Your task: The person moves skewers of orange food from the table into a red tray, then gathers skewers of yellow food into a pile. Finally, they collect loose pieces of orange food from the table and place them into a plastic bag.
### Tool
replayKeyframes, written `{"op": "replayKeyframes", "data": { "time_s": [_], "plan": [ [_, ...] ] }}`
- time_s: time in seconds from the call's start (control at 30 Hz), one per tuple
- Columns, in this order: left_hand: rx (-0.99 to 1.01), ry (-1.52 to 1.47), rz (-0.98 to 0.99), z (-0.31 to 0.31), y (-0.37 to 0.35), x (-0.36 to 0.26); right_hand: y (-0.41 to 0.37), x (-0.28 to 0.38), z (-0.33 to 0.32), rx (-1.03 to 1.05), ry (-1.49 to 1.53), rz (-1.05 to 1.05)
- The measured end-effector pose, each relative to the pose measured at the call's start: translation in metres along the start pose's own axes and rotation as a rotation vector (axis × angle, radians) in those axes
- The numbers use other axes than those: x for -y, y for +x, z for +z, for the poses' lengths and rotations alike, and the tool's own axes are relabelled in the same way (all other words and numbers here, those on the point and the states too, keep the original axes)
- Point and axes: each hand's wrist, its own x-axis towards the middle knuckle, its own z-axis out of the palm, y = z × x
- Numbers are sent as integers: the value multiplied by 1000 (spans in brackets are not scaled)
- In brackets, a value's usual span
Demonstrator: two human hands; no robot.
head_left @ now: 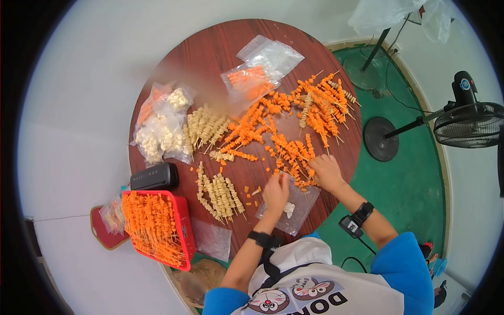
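Observation:
My left hand (275,193) is at the upper left edge of a clear plastic bag (297,219), its fingers closed on the bag's rim. A small white packet (289,210) lies in or on this bag. My right hand (326,170) reaches to the near edge of a heap of orange skewers (291,153), fingers bent around a skewer there; the fingertips are partly hidden. Several orange skewers lie across the bag's far end. Pale beige skewers (220,195) are laid side by side to the left, with loose orange pieces (249,203) between them and my left hand.
On the round wooden table (210,44) are more beige skewers (206,123), bags of white pieces (165,134), a bagged orange batch (248,79) and a black device (154,177). A red basket (188,231) of orange skewers stands at left. A fan (467,125) stands right.

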Motion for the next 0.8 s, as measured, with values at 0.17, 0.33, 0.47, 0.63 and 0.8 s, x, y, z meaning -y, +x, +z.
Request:
{"op": "replayKeyframes", "data": {
  "time_s": [0.17,0.33,0.47,0.63,0.8],
  "plan": [
    [183,452,-197,1,29,26,4,-17,0,75,341,653],
    [246,489,-168,-29,23,15,13,-48,11,57,793,672],
    [183,415,67,-33,12,34,31,-44,-22,342,1113,831],
    [-1,306,450,-9,26,51,46,-38,1,168,1068,520],
    [139,221,185,4,22,40,37,-33,27,-14,306,-218]
  ]
}}
